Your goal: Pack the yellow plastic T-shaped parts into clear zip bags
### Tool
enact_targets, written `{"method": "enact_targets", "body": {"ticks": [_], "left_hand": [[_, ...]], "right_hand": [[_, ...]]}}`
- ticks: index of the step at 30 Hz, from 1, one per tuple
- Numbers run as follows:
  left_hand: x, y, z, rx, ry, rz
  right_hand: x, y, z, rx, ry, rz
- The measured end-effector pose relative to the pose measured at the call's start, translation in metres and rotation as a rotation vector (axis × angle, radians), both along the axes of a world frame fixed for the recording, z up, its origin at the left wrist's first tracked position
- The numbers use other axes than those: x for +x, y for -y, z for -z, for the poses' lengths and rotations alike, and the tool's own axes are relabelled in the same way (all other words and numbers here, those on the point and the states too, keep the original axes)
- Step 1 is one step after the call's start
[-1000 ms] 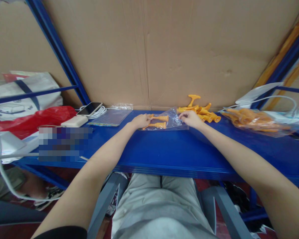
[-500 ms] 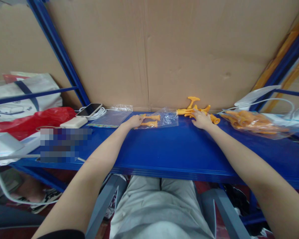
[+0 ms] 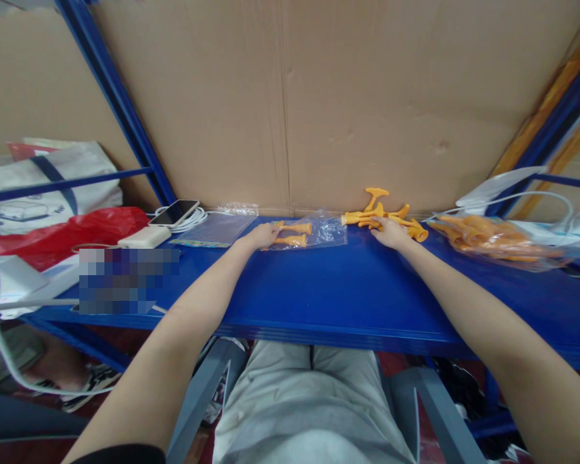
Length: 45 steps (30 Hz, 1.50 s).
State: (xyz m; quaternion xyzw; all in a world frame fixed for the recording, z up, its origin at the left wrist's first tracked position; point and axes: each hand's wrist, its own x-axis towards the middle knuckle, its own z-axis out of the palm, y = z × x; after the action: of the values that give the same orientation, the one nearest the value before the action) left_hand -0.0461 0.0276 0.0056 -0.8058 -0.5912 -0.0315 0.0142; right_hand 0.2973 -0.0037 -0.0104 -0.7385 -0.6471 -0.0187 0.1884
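My left hand [image 3: 261, 236] is closed on the left end of a clear plastic bag [image 3: 336, 233] that lies flat on the blue table. Inside the bag are two orange plastic pieces [image 3: 292, 240] with ridged shafts and flared ends. My right hand [image 3: 389, 232] reaches into a loose pile of similar orange plastic pieces [image 3: 355, 218] at the back of the table. Its fingers are curled down on one of them, and the fingertips are partly hidden. A T-shaped orange piece [image 3: 376, 193] leans upright against the cardboard behind the pile.
A fuller bag of orange pieces [image 3: 493, 238] lies to the right. On the left are a flat clear bag [image 3: 217, 229], a phone [image 3: 174, 213] on a coiled white cable, a white power bank [image 3: 145, 238] and a red plastic bag [image 3: 91, 229]. A cardboard wall [image 3: 338, 103] rises behind.
My right hand has drawn its spread fingers in and curled them on the pile, shifting very slightly. The left hand and its bag have stayed in place.
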Motion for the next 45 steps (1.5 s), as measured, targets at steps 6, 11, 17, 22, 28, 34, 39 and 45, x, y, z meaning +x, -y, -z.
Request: {"method": "enact_targets", "body": {"ticks": [6,11,17,22,28,34,39,45], "left_hand": [[0.002,0.002,-0.002,0.000,0.004,-0.020],[0.001,0.003,-0.002,-0.001,0.011,-0.017],[0.005,0.007,-0.005,-0.038,-0.001,-0.041],[0.008,0.011,-0.008,-0.058,0.026,-0.078],[0.004,0.006,-0.004,-0.069,0.076,-0.097],[-0.001,-0.001,0.001,-0.031,0.103,-0.023],[-0.002,-0.003,0.002,-0.007,0.087,0.014],[-0.003,-0.003,0.002,-0.030,0.119,0.013]], "right_hand": [[0.001,0.001,-0.002,0.216,-0.062,-0.026],[0.004,-0.005,-0.001,0.404,-0.120,-0.114],[0.015,-0.023,0.003,0.704,-0.238,-0.260],[0.014,-0.027,0.003,0.831,-0.393,-0.322],[-0.006,-0.018,0.001,0.700,-0.643,-0.385],[-0.028,-0.010,0.001,0.460,-0.831,-0.364],[-0.038,-0.004,0.002,0.358,-0.829,-0.386],[-0.034,-0.002,-0.004,0.385,-0.722,-0.307]]}}
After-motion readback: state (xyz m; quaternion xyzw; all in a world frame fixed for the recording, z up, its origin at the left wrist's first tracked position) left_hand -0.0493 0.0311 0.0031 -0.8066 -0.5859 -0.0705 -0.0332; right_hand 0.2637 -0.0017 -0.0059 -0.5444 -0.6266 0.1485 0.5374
